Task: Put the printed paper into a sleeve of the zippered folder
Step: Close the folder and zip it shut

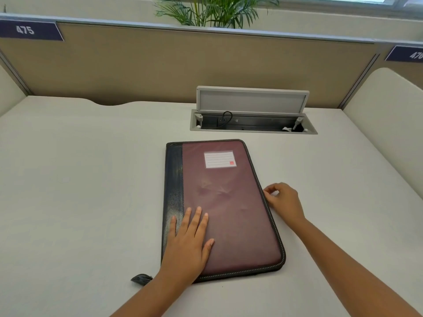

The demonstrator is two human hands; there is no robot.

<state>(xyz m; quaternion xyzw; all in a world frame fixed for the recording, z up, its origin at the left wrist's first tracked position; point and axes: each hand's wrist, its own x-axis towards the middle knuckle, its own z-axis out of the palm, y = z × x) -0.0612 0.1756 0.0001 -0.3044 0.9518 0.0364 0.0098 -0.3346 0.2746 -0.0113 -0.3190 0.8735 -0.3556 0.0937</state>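
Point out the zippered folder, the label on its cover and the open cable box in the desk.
zippered folder point(229, 213), head view, maroon cover
label point(219, 159), head view, its ruled middle
cable box point(251, 101), head view, raised lid

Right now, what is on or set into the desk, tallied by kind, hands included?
Zippered folder: 1
Hands: 2, left hand flat on the cover, right hand at the folder's right edge
Open cable box: 1
Printed paper: 0 in view
Total: 4

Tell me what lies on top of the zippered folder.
The left hand rests flat on the closed folder, which also bears a label. Its inside is hidden.
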